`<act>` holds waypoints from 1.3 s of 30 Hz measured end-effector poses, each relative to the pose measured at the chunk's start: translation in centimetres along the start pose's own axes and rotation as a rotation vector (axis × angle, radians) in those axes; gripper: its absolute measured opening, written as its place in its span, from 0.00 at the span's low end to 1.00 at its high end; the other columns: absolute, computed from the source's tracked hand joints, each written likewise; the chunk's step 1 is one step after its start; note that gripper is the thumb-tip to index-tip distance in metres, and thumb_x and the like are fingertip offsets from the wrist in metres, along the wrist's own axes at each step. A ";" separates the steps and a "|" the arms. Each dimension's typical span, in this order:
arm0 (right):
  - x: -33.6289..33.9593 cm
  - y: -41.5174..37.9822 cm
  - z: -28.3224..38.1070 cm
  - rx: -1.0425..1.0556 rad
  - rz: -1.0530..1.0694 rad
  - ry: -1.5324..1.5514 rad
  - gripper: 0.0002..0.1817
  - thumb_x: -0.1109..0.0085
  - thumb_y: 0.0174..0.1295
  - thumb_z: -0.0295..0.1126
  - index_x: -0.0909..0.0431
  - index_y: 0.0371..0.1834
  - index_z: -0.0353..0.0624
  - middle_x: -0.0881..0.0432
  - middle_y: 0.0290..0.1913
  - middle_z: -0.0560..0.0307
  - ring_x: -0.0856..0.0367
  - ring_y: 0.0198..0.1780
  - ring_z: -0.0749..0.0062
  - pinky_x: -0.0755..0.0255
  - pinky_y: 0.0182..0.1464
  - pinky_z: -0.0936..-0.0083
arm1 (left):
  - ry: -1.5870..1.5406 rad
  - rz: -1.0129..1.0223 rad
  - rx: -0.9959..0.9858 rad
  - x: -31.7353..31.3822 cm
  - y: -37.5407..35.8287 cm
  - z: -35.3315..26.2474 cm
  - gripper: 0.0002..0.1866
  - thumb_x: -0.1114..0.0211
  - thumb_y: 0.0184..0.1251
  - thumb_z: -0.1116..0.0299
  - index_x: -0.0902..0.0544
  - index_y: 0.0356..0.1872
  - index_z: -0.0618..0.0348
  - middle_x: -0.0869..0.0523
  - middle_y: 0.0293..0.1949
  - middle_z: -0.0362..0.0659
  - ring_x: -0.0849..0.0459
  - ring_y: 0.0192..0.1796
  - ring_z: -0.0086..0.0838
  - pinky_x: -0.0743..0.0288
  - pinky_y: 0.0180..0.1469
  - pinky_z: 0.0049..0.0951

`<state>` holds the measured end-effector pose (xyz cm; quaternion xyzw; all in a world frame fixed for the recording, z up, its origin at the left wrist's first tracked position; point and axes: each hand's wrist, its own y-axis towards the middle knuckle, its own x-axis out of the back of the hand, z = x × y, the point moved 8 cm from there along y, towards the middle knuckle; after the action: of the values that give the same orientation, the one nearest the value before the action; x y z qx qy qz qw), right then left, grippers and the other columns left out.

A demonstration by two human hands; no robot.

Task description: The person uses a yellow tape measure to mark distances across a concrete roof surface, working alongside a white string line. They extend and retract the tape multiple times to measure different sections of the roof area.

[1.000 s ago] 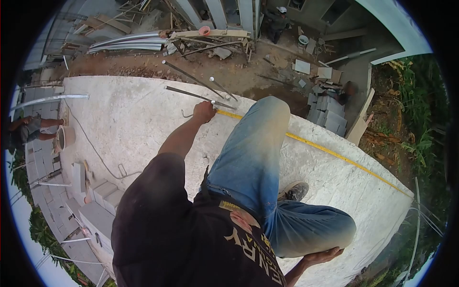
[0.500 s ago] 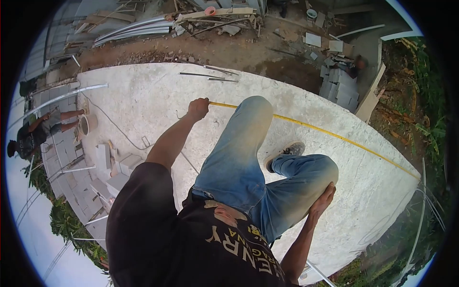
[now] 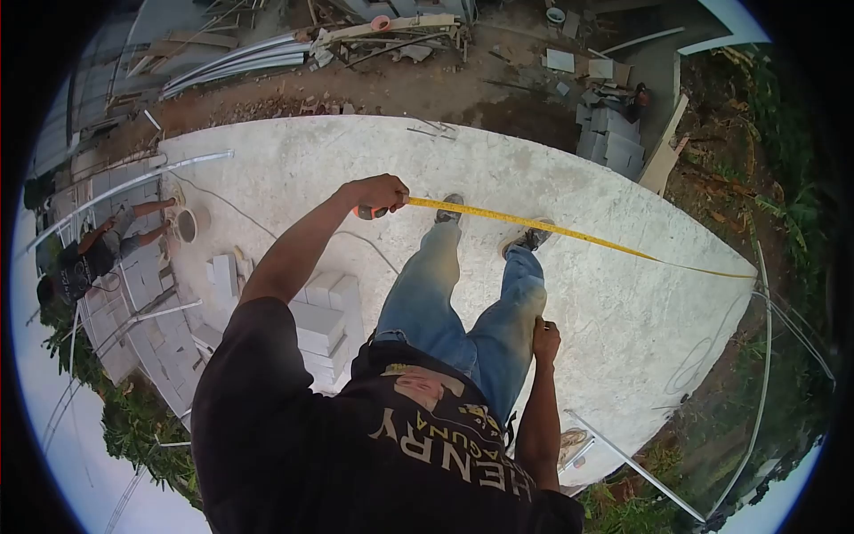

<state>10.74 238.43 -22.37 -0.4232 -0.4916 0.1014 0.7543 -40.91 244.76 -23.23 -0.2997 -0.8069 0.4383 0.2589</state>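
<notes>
My left hand (image 3: 381, 192) is closed round a tape measure (image 3: 368, 213), whose orange and dark case shows below the fingers. From it the yellow blade (image 3: 551, 231) stretches right across the pale concrete slab (image 3: 623, 338), passing over my shoes, and reaches the slab's right edge. Past my legs the blade twists and looks thin. My right hand (image 3: 546, 340) is curled up beside my right knee, against the jeans (image 3: 503, 307). Whatever its fingers may hold is hidden.
Grey blocks (image 3: 320, 311) are stacked at left, near a bucket (image 3: 189, 224) and another person (image 3: 98, 254). A cable (image 3: 222, 200) crosses the slab. Metal bars (image 3: 434, 132) lie by the far edge. A drop beyond shows timber, pipes (image 3: 240, 64) and rubble. Plants border the right.
I have risen from a crouch, and my legs are straighter. My left hand has lifted with the tape measure, its case now showing. My right hand has left the knee top and curled up.
</notes>
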 end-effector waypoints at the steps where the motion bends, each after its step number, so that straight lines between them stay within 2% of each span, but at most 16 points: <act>1: -0.5 -1.2 -1.0 0.002 -0.011 0.014 0.26 0.46 0.59 0.49 0.20 0.43 0.32 0.17 0.41 0.37 0.19 0.46 0.45 0.27 0.49 0.59 | 0.012 -0.011 -0.030 0.6 -1.2 -0.5 0.13 0.47 0.62 0.63 0.21 0.25 0.61 0.20 0.22 0.40 0.24 0.25 0.25 0.30 0.29 0.30; 3: -2.2 -3.1 -4.6 -0.030 0.017 0.091 0.24 0.43 0.58 0.47 0.20 0.41 0.31 0.17 0.41 0.37 0.18 0.45 0.45 0.27 0.50 0.59 | -0.040 -0.007 0.014 1.8 -4.6 -2.4 0.14 0.47 0.61 0.61 0.20 0.28 0.62 0.20 0.23 0.41 0.23 0.26 0.25 0.30 0.30 0.30; 4: -4.1 -3.3 -8.5 0.041 -0.112 0.157 0.22 0.41 0.58 0.45 0.19 0.40 0.32 0.16 0.26 0.44 0.17 0.26 0.61 0.24 0.34 0.67 | -0.030 0.011 0.025 1.7 -5.3 -2.5 0.15 0.49 0.63 0.61 0.19 0.30 0.62 0.20 0.23 0.41 0.23 0.27 0.24 0.30 0.30 0.30; 5: -5.7 -4.6 -11.2 -0.015 -0.084 0.219 0.22 0.41 0.58 0.44 0.20 0.40 0.32 0.17 0.24 0.46 0.18 0.22 0.66 0.26 0.29 0.70 | -0.013 0.026 0.033 0.9 -3.8 -0.3 0.15 0.48 0.64 0.60 0.19 0.33 0.62 0.19 0.23 0.41 0.23 0.25 0.24 0.29 0.29 0.29; 9: -9.6 -12.4 -15.5 -0.153 -0.020 0.100 0.25 0.51 0.58 0.49 0.19 0.26 0.33 0.18 0.23 0.44 0.18 0.22 0.58 0.24 0.36 0.65 | -0.033 0.004 -0.111 -1.2 -5.1 -6.5 0.14 0.44 0.67 0.61 0.20 0.32 0.62 0.21 0.21 0.39 0.26 0.21 0.20 0.31 0.26 0.26; 10: -10.0 -14.4 -15.0 0.018 -0.075 0.022 0.23 0.49 0.58 0.46 0.20 0.27 0.31 0.17 0.24 0.44 0.17 0.23 0.60 0.22 0.33 0.66 | -0.031 -0.058 -0.185 -1.6 -4.7 -7.5 0.14 0.44 0.66 0.61 0.21 0.30 0.62 0.23 0.20 0.38 0.27 0.23 0.19 0.32 0.29 0.25; 12: -12.6 -19.0 -17.6 -0.486 -0.001 0.513 0.21 0.46 0.57 0.43 0.20 0.27 0.29 0.16 0.25 0.45 0.15 0.25 0.62 0.20 0.29 0.69 | -0.056 -0.061 -0.233 -3.3 -3.0 -7.7 0.14 0.46 0.66 0.63 0.21 0.28 0.63 0.22 0.20 0.40 0.25 0.20 0.21 0.30 0.25 0.26; 17: -20.5 -24.6 -18.0 -0.535 -0.047 0.748 0.19 0.40 0.54 0.40 0.22 0.25 0.27 0.17 0.27 0.45 0.16 0.23 0.61 0.20 0.24 0.67 | -0.098 0.191 -0.202 -7.4 0.4 -9.2 0.15 0.47 0.68 0.61 0.21 0.30 0.62 0.21 0.22 0.40 0.24 0.22 0.22 0.29 0.27 0.25; 19: -24.7 -27.9 -17.3 -0.856 -0.025 1.092 0.21 0.39 0.55 0.41 0.22 0.29 0.27 0.17 0.29 0.47 0.16 0.24 0.59 0.19 0.24 0.65 | -0.086 0.231 -0.159 -8.2 1.6 -10.4 0.15 0.46 0.69 0.59 0.21 0.32 0.61 0.20 0.24 0.40 0.21 0.25 0.23 0.27 0.26 0.25; 22: -29.2 -27.1 -16.6 -0.772 -0.002 1.109 0.20 0.38 0.57 0.42 0.21 0.30 0.30 0.17 0.30 0.49 0.15 0.30 0.58 0.19 0.27 0.64 | -0.192 0.413 0.021 -11.3 1.5 -14.6 0.13 0.46 0.70 0.59 0.23 0.36 0.59 0.20 0.26 0.40 0.21 0.23 0.26 0.24 0.27 0.27; 26: -31.7 -23.5 -19.3 -0.591 -0.152 0.847 0.17 0.39 0.53 0.44 0.18 0.33 0.40 0.17 0.29 0.48 0.15 0.35 0.53 0.20 0.34 0.60 | -0.357 0.571 -0.102 -17.8 2.1 -23.3 0.14 0.48 0.71 0.57 0.25 0.37 0.58 0.22 0.27 0.40 0.21 0.24 0.28 0.22 0.29 0.31; 27: -31.4 -22.4 -19.8 -0.432 -0.263 0.616 0.16 0.40 0.50 0.45 0.18 0.34 0.44 0.17 0.29 0.47 0.16 0.35 0.52 0.21 0.36 0.60 | -0.334 0.576 -0.097 -20.2 2.1 -25.4 0.14 0.48 0.71 0.57 0.25 0.37 0.58 0.22 0.27 0.40 0.21 0.24 0.28 0.22 0.29 0.31; 30: -24.0 -22.6 -22.1 -0.565 -0.412 0.904 0.16 0.40 0.40 0.43 0.18 0.31 0.49 0.17 0.29 0.46 0.17 0.34 0.50 0.25 0.36 0.57 | -0.392 0.548 -0.052 -26.2 2.8 -29.2 0.14 0.48 0.72 0.56 0.27 0.39 0.58 0.23 0.26 0.40 0.22 0.25 0.29 0.22 0.30 0.34; 32: -26.5 -18.2 -26.0 -0.745 -0.329 1.386 0.24 0.39 0.49 0.49 0.19 0.37 0.36 0.17 0.28 0.48 0.16 0.34 0.58 0.23 0.37 0.62 | -0.366 0.608 0.080 -31.1 4.2 -30.2 0.14 0.48 0.72 0.56 0.28 0.40 0.58 0.23 0.26 0.41 0.22 0.26 0.30 0.23 0.29 0.35; 34: -14.2 -19.9 -24.0 -0.664 -0.275 1.533 0.31 0.40 0.58 0.51 0.23 0.46 0.26 0.17 0.39 0.42 0.16 0.36 0.60 0.21 0.39 0.67 | -0.379 0.681 0.138 -35.9 4.7 -31.6 0.14 0.50 0.73 0.57 0.28 0.41 0.59 0.23 0.28 0.42 0.21 0.29 0.31 0.22 0.33 0.36; 39: 3.6 -16.8 -17.1 -0.163 -0.018 1.838 0.50 0.55 0.60 0.69 0.40 0.65 0.26 0.32 0.60 0.33 0.26 0.57 0.46 0.25 0.53 0.56 | -0.409 0.779 0.148 -46.4 4.4 -35.6 0.14 0.52 0.74 0.58 0.28 0.41 0.60 0.22 0.31 0.44 0.20 0.33 0.33 0.22 0.37 0.38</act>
<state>22.23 220.83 -10.33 -0.3853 0.2917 -0.3153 0.8167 16.32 233.37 -17.10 -0.4691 -0.6350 0.6098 -0.0696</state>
